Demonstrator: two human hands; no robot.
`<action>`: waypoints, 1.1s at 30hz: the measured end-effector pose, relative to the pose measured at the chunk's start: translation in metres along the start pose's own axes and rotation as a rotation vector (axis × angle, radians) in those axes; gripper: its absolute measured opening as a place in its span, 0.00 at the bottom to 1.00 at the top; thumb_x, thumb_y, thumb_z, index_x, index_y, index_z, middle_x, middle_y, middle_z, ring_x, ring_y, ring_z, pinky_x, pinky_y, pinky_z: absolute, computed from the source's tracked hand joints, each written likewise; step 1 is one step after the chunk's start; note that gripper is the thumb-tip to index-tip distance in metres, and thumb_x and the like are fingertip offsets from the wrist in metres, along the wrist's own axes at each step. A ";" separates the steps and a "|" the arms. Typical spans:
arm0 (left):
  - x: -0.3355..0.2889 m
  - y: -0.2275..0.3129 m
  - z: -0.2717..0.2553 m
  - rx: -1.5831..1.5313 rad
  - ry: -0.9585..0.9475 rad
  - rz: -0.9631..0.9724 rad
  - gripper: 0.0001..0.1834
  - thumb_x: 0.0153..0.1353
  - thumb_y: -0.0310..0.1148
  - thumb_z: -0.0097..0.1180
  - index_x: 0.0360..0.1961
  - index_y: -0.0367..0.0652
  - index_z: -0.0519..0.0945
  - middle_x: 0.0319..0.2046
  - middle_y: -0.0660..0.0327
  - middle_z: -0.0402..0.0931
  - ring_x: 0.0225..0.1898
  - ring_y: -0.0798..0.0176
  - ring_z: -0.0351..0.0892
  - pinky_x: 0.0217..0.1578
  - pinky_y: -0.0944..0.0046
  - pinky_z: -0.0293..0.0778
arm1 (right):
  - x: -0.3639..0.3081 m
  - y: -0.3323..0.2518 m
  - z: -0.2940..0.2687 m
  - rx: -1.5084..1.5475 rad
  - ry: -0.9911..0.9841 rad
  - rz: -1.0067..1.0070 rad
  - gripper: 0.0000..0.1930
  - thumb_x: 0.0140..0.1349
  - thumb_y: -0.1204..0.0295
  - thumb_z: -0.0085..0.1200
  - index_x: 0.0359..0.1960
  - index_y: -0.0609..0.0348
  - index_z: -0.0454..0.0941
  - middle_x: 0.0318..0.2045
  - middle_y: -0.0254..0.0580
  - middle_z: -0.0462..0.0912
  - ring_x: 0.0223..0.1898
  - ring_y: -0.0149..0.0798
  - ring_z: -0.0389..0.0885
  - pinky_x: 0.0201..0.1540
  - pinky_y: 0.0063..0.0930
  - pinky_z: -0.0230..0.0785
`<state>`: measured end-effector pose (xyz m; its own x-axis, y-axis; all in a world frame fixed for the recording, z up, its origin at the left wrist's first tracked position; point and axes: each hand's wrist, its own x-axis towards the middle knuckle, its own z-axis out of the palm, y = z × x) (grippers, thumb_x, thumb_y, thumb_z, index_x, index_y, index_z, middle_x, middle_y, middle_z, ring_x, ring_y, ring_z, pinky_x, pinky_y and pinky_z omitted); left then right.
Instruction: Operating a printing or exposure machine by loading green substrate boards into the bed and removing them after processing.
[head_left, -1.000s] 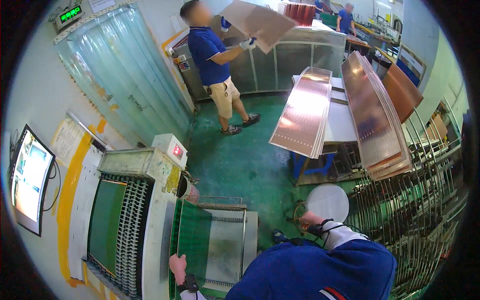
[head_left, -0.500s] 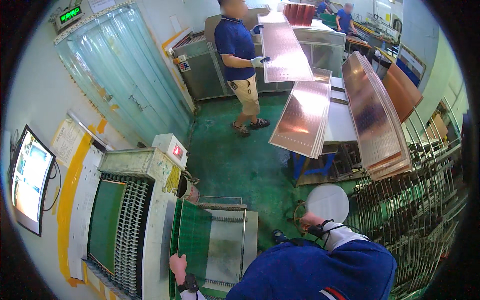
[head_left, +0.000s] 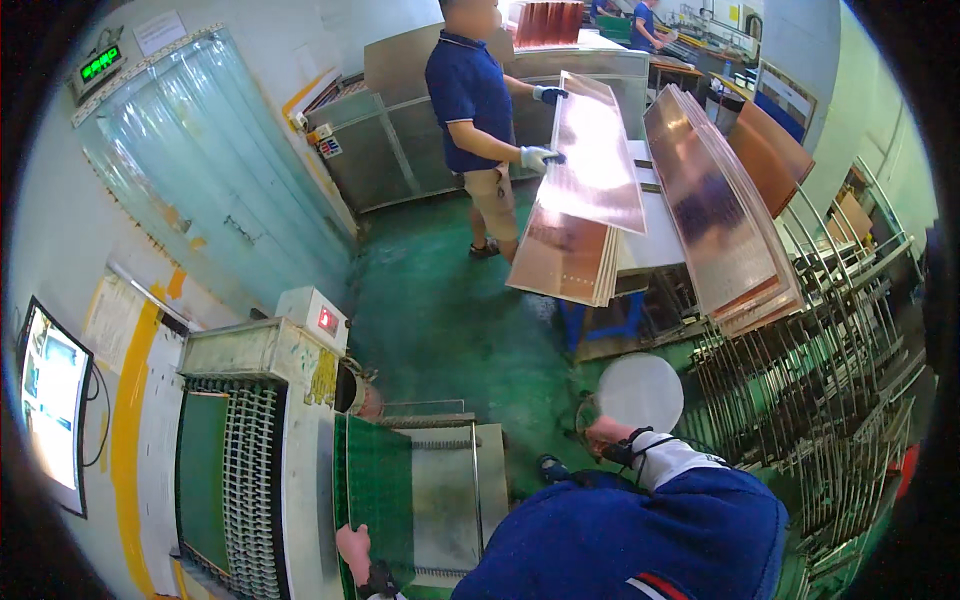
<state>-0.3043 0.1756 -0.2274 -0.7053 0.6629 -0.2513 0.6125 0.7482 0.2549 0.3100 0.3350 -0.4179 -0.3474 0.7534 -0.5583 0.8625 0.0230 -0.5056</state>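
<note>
My left hand point(head_left: 352, 552) is closed round the near left edge of a thin green panel point(head_left: 380, 480). That panel stands on edge in a metal rack point(head_left: 445, 490) with spring-like rows along its sides. My right hand point(head_left: 606, 432) hangs lower right, close to a round white lid or stool top point(head_left: 640, 395) and a brown round rim point(head_left: 586, 415). Its fingers are too small and blurred to read. To the left of the rack, another green panel point(head_left: 205, 480) lies on the roller bed point(head_left: 250, 490) of a machine.
Across the green floor point(head_left: 430, 300), a gloved co-worker point(head_left: 475, 110) holds a copper-coloured sheet point(head_left: 597, 150) above a stack of sheets point(head_left: 565, 255) on a table. More copper sheets point(head_left: 715, 210) lean to the right. Metal rod racks point(head_left: 820, 400) crowd my right side; a screen point(head_left: 55, 400) hangs left.
The co-worker has moved the copper sheet right and down, over the stack. My view has shifted slightly. My left hand stays at the green panel's edge, and my right hand stays near the white round top.
</note>
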 end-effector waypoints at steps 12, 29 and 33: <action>0.011 -0.010 0.011 -0.007 0.016 -0.017 0.17 0.46 0.37 0.63 0.35 0.36 0.79 0.32 0.46 0.78 0.37 0.44 0.77 0.36 0.50 0.71 | 0.038 0.056 0.052 0.208 0.060 0.007 0.08 0.41 0.66 0.53 0.23 0.54 0.80 0.22 0.44 0.79 0.24 0.48 0.79 0.25 0.40 0.71; 0.009 -0.011 0.008 0.013 0.027 -0.002 0.19 0.45 0.37 0.63 0.35 0.33 0.78 0.34 0.44 0.76 0.38 0.42 0.75 0.37 0.50 0.71 | 0.022 0.016 0.018 0.384 -0.106 0.366 0.09 0.48 0.70 0.50 0.29 0.58 0.79 0.22 0.44 0.80 0.22 0.42 0.80 0.24 0.34 0.74; 0.003 -0.001 0.002 -0.029 0.039 0.040 0.17 0.45 0.36 0.63 0.33 0.33 0.78 0.31 0.44 0.77 0.36 0.41 0.76 0.35 0.49 0.71 | 0.050 0.064 0.052 0.161 -0.025 0.175 0.12 0.48 0.64 0.48 0.30 0.52 0.81 0.28 0.44 0.81 0.30 0.48 0.80 0.32 0.37 0.73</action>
<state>-0.3066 0.1769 -0.2309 -0.6944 0.6901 -0.2039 0.6301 0.7200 0.2909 0.3286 0.3397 -0.5122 -0.2088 0.7199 -0.6619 0.8412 -0.2130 -0.4971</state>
